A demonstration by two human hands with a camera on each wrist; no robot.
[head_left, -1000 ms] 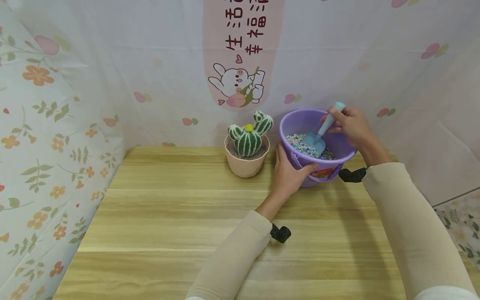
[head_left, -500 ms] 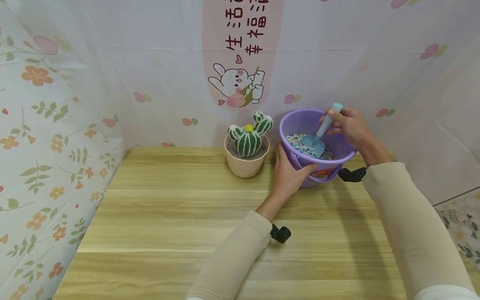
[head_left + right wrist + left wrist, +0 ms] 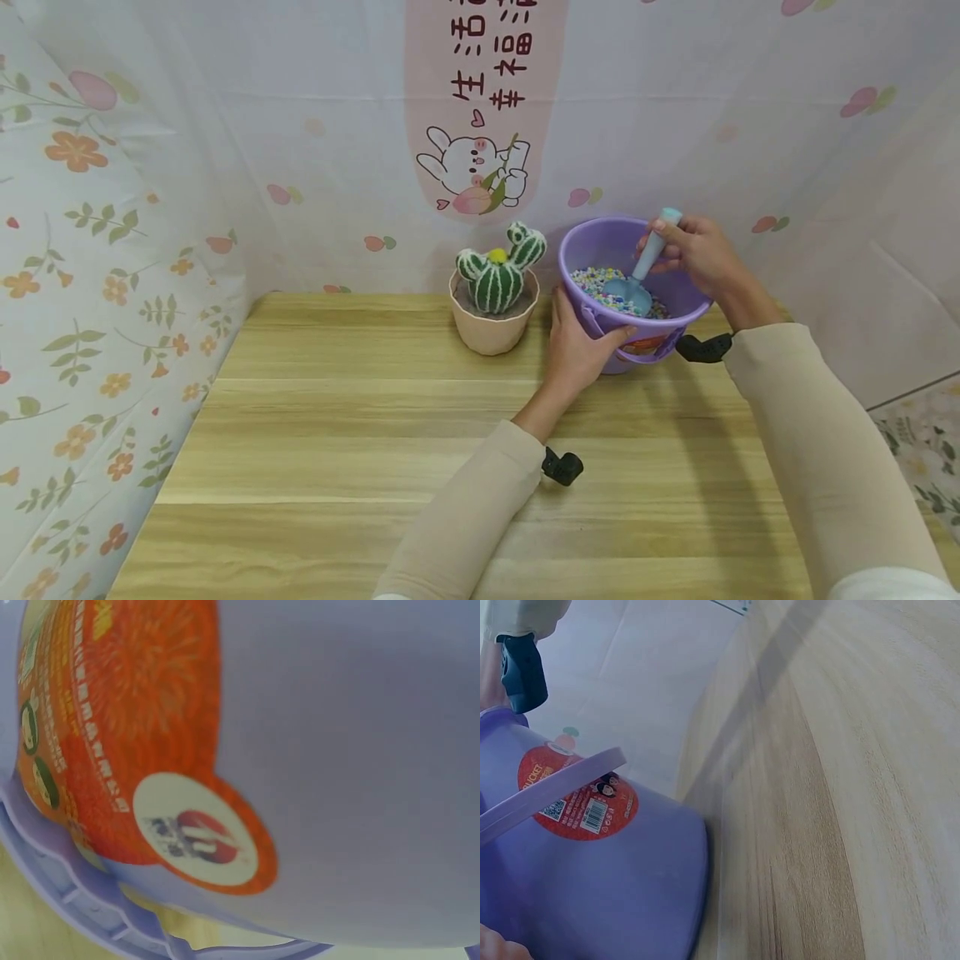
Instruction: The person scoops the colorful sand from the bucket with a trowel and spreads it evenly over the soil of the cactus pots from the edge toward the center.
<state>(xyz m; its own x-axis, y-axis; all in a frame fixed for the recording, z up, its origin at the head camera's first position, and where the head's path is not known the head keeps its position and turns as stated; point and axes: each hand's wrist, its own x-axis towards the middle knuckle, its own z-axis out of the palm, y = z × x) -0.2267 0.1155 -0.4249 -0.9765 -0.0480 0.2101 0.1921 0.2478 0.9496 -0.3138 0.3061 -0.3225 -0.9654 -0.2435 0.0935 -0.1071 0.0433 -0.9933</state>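
A purple bucket (image 3: 701, 315) with small multicoloured beads (image 3: 592, 282) inside stands on the table against the back cloth. My left hand (image 3: 576, 354) holds its near left side below the rim, fingers on the left and thumb across the front. Over the right rim, my right hand (image 3: 705, 254) grips the handle of a light blue scoop (image 3: 648, 254). The scoop's blade lies tilted, partly sunk among the beads. In the left wrist view, the bucket's wall (image 3: 630, 892) and lowered carry handle show; a fingertip enters at lower left. The right wrist view is filled by the bucket's label (image 3: 157, 712).
Just left of the bucket stands a knitted cactus (image 3: 497, 287) in a pale pink pot (image 3: 491, 335). The wooden table (image 3: 337, 433) stretches toward the front left. Floral cloth (image 3: 330, 150) hangs behind and at the left side.
The scoop's handle has shifted slightly left and down, and its blade now sits a little deeper in the beads. My left hand and the bucket have stayed put.
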